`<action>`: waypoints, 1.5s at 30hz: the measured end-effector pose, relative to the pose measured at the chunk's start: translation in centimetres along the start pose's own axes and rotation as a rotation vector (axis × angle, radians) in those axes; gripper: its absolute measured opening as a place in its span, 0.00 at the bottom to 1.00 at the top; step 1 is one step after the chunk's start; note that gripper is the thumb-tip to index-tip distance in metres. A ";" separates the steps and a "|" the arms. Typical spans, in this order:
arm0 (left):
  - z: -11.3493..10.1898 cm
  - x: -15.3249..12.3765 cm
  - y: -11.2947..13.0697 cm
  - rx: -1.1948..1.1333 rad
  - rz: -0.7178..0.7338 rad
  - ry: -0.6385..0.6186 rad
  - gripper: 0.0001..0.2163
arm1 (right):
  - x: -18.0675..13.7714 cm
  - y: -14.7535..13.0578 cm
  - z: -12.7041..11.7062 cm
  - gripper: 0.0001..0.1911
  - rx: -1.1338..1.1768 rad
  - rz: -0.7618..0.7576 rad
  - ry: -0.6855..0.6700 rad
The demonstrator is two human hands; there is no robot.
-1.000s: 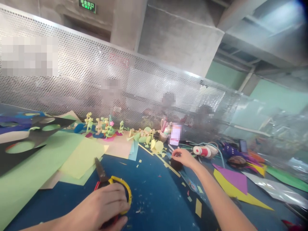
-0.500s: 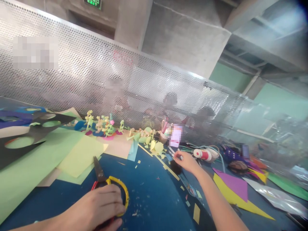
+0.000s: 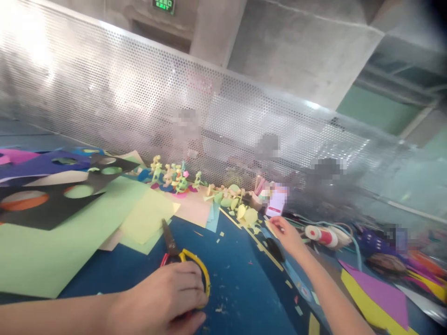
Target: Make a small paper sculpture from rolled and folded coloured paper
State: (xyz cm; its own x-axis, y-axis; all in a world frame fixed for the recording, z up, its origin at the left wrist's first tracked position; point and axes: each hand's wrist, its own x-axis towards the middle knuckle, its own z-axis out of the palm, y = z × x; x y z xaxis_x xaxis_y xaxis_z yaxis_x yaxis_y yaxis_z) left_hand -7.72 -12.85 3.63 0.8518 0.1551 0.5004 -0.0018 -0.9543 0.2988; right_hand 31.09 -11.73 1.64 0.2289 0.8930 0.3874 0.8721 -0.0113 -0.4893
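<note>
My left hand (image 3: 171, 293) is wrapped around the handles of a pair of scissors (image 3: 170, 239) with yellow and red grips. The dark blades point away from me over the blue table, near a pale yellow sheet (image 3: 143, 221). Farther right, my right hand (image 3: 288, 237) has its thumb and fingers pinched together just in front of a phone (image 3: 277, 200). A narrow pale strip (image 3: 271, 228) shows beside those fingertips; whether they grip it is unclear. Left of the phone lie small cut yellow and green paper pieces (image 3: 244, 214).
Small paper figures (image 3: 179, 179) stand along the perforated metal screen (image 3: 139, 102). Green sheets (image 3: 80, 242) and black sheets with round holes (image 3: 45, 209) cover the left. A white-and-red bottle (image 3: 323, 236), cords and purple and yellow sheets (image 3: 380, 291) lie right. People show dimly behind the screen.
The view has swung left, so everything sits farther right in the picture. My left hand stays on the scissors. My right hand remains by the phone, where a pale strip now shows at its fingertips.
</note>
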 end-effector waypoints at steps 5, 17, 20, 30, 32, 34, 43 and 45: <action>0.1 -0.4 -0.6 0.022 0.071 -0.028 0.07 | -0.5 -1.7 1.3 0.13 -0.113 -0.089 -0.109; -0.7 -0.6 -0.3 0.247 0.060 -0.164 0.09 | -1.6 -10.9 2.7 0.15 -0.138 -0.212 0.061; -0.7 -0.8 0.2 0.329 0.069 -0.037 0.07 | -3.6 -15.5 4.0 0.19 0.083 -0.081 -0.170; -0.5 -1.2 -0.2 0.436 0.177 0.086 0.07 | -8.4 -19.4 7.4 0.23 0.351 -0.076 -0.519; -1.0 -1.0 -0.7 0.506 0.264 0.025 0.10 | -7.9 -18.8 7.8 0.25 0.353 -0.040 -0.500; -1.4 -0.8 -1.1 0.568 0.280 0.009 0.11 | -7.6 -18.4 8.1 0.26 0.342 -0.060 -0.479; -1.9 0.7 -0.6 0.522 0.382 -0.024 0.12 | -7.8 -20.5 5.9 0.27 1.108 0.302 -0.630; -1.3 1.3 -0.7 0.497 0.484 0.054 0.11 | -7.9 -21.1 5.5 0.31 1.359 0.458 -0.769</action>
State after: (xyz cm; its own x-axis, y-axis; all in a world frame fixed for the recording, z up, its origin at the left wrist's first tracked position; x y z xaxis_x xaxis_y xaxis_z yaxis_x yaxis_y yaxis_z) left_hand -7.29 -11.69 5.13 0.7884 -0.3173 0.5271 -0.1240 -0.9211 -0.3691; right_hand 8.52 -16.09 4.55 -0.2737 0.9332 -0.2329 -0.3029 -0.3134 -0.9000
